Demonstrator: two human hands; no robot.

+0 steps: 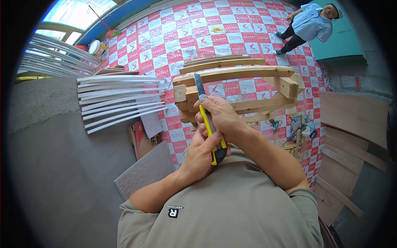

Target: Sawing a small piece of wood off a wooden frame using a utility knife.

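Observation:
A yellow and black utility knife (207,120) is held in front of my chest, its long blade (199,84) out and pointing away from me. My left hand (197,155) is wrapped round the lower part of the handle. My right hand (223,115) grips the front end, with thumb and fingers pinched close to the base of the blade. Just beyond the knife stands a wooden trestle (244,73) made of pale beams; the blade tip overlaps its top beam in the picture, and I cannot tell whether they touch.
White strips (120,99) lie stacked at left, near a grey wall (45,153). A white bucket (97,47) and a broom (112,33) stand farther back. A person (312,25) stands at far right. A mitre saw (302,126), a drill (274,124) and brown boards (351,120) are at right.

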